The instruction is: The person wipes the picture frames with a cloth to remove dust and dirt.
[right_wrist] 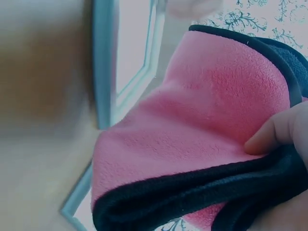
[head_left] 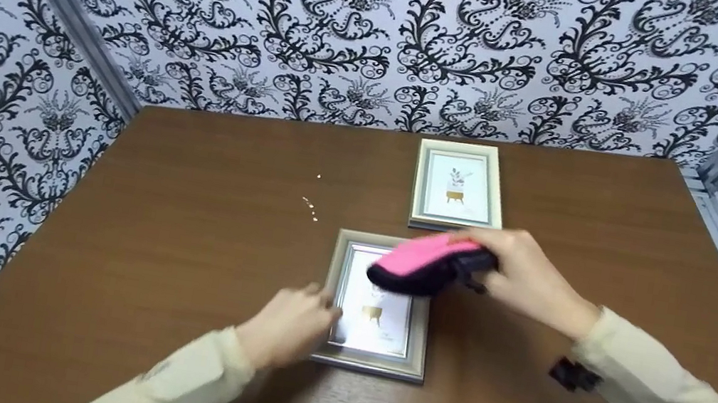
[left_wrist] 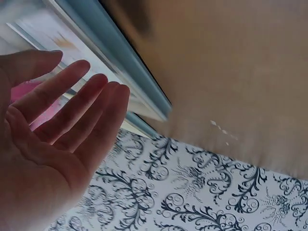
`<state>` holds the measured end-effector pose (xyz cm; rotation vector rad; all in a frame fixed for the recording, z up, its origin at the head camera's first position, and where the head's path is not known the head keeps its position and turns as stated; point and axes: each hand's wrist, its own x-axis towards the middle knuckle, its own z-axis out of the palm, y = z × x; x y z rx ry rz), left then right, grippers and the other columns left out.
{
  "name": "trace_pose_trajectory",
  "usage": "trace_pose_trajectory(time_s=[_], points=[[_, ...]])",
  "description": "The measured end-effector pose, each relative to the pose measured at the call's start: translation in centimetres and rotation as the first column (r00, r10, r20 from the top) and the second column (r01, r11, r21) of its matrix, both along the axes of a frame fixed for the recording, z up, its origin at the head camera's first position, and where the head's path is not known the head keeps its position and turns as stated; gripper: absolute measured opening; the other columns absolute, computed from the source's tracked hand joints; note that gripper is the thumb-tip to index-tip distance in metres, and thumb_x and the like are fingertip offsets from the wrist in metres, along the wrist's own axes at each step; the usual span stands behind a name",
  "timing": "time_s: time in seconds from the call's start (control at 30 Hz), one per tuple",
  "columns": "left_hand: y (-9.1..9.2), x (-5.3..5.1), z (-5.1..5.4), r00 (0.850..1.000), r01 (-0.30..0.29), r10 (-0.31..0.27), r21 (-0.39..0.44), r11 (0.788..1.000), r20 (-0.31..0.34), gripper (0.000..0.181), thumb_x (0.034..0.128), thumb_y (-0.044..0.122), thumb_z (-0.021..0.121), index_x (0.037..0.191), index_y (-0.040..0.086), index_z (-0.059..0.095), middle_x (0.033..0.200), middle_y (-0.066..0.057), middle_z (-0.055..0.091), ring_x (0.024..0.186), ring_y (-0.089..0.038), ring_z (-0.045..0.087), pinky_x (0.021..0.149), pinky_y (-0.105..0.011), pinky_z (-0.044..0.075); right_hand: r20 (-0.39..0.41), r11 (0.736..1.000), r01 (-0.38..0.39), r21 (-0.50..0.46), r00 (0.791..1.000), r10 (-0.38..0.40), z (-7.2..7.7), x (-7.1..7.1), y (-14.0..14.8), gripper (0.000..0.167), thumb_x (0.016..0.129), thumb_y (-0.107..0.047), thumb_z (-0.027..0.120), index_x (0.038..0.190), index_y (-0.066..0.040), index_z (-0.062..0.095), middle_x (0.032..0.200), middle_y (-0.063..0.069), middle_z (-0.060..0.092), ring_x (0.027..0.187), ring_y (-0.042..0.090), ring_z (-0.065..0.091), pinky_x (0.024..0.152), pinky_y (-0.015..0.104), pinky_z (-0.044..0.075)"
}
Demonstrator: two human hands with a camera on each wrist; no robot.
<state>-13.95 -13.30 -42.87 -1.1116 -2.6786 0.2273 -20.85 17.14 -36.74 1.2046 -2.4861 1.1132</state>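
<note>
My right hand (head_left: 527, 278) grips a folded pink cloth (head_left: 418, 258) with black edging, above the upper part of the nearer picture frame (head_left: 381, 335). In the right wrist view, the thumb presses on the pink side of the cloth (right_wrist: 192, 115). At the left edge of that frame is my left hand (head_left: 290, 324); the left wrist view shows its fingers (left_wrist: 72, 115) loosely extended with nothing between them. Whether they touch the frame I cannot tell. The nearer frame has a pale border, and its picture shows a yellow planter, partly behind the cloth.
A second picture frame (head_left: 455, 184) with a similar plant picture lies farther back, possibly on something. Several small white specks (head_left: 310, 207) dot the brown table (head_left: 207, 206) left of the frames. Walls with black scroll patterns (head_left: 328, 31) enclose the back and sides.
</note>
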Motion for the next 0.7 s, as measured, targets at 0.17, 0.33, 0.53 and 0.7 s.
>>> trace_pose_trajectory(time_s=[0.17,0.33,0.53,0.7], points=[[0.0,2.2,-0.3,0.999,-0.028,0.026,0.039,0.999,0.04,0.02,0.0637,0.017,0.074,0.076,0.007,0.062,0.08,-0.006,0.055,0.068,-0.02,0.057,0.044,-0.032,0.048,0.082,0.999,0.039,0.028,0.996,-0.041,0.6,-2.4,-4.2,0.039,0.074,0.012,0.068,0.108,-0.006,0.069,0.099,0.005,0.07,0.092,0.022,0.065,0.087,0.041,0.049],[0.3,3.0,-0.9,0.998,-0.028,0.028,0.009,1.0,-0.052,0.027,0.061,0.019,0.077,0.077,0.006,0.06,0.083,-0.008,0.054,0.076,-0.022,0.061,0.043,-0.031,0.049,0.089,0.995,-0.019,0.102,0.996,0.01,-0.2,-3.8,-9.4,0.046,0.076,0.012,0.069,0.117,-0.007,0.064,0.113,0.005,0.067,0.106,0.022,0.061,0.097,0.038,0.045],[1.0,3.1,-1.6,0.965,0.004,-0.028,-0.093,0.996,-0.261,0.013,0.0707,0.008,0.073,0.072,0.008,0.061,0.077,-0.009,0.055,0.072,-0.022,0.064,0.042,-0.025,0.047,-0.224,0.821,-0.062,0.568,0.948,0.227,-2.8,-4.4,-13.4,0.053,0.076,0.008,0.071,0.123,-0.013,0.062,0.133,0.004,0.057,0.131,0.027,0.043,0.108,0.052,0.028],[1.5,2.9,-2.0,0.942,0.017,-0.066,-0.151,0.988,-0.328,0.004,0.0756,0.013,0.067,0.076,0.011,0.07,0.072,-0.007,0.052,0.061,-0.018,0.057,0.045,-0.022,0.044,-0.18,0.662,-0.15,0.734,0.897,0.403,-4.8,-4.2,-14.6,0.054,0.077,0.003,0.07,0.126,-0.017,0.063,0.134,0.0,0.057,0.132,0.026,0.041,0.106,0.055,0.03]])
